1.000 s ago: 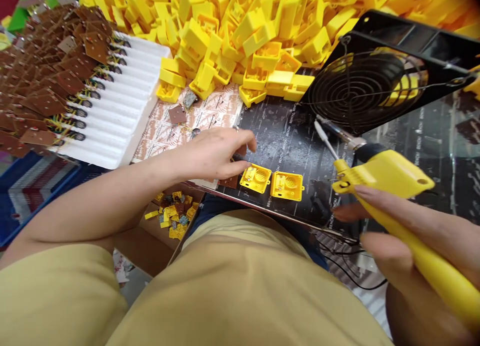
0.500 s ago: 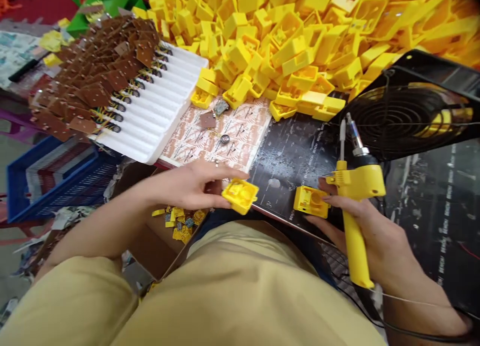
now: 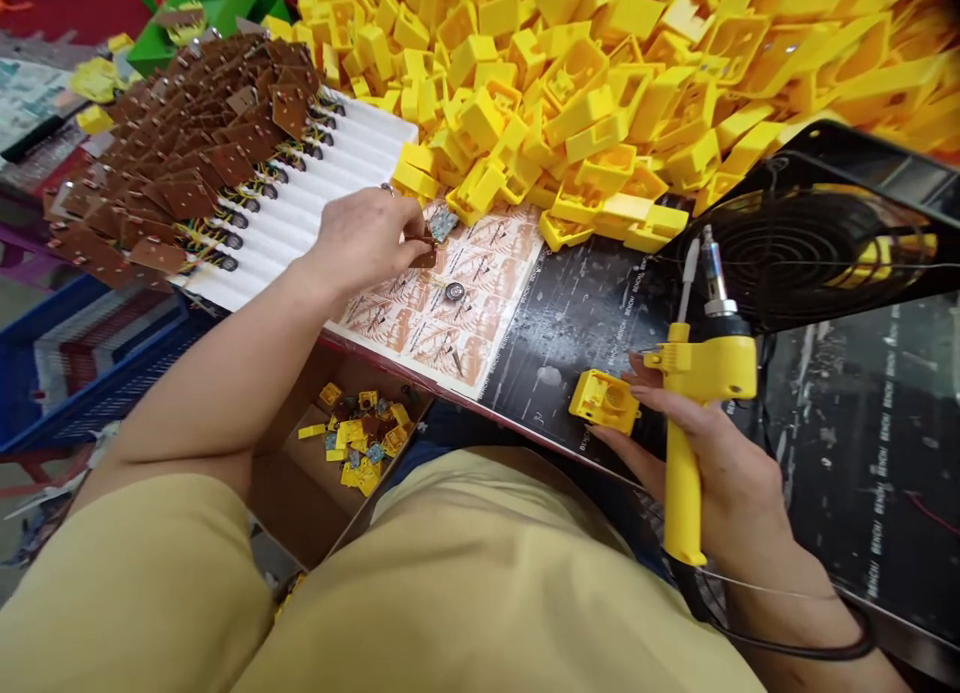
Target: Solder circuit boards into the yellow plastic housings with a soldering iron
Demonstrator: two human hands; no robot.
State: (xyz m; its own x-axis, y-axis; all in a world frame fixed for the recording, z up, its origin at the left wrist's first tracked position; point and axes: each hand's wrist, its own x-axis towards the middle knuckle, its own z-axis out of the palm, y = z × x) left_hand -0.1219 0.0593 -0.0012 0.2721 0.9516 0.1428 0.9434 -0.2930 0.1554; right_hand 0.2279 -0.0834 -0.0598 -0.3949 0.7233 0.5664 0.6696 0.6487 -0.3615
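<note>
My left hand (image 3: 369,235) pinches a small brown circuit board (image 3: 429,257) over the patterned sheet, its fingers hiding part of the board. Just beyond the fingertips lies a grey-blue component (image 3: 443,224). Nearer to me on the sheet is a small round black-and-silver part (image 3: 454,291), with thin wires running toward the board. My right hand (image 3: 720,453) is closed around a yellow soldering gun (image 3: 684,463), tip pointing away from me. Between the thumb and fingers of this same hand sits an open yellow plastic housing (image 3: 604,401), held above the table's front edge.
Yellow housings (image 3: 525,93) are heaped at the back. Brown boards with wired round parts lie on a white ribbed tray (image 3: 360,158) at left. A black fan (image 3: 787,243) stands at right. Below the edge, a cardboard box (image 3: 292,503) holds yellow pieces and boards.
My left hand has moved forward and left to the brown board and now grips it; the yellow housing it held is gone from it. My right hand has shifted slightly left.
</note>
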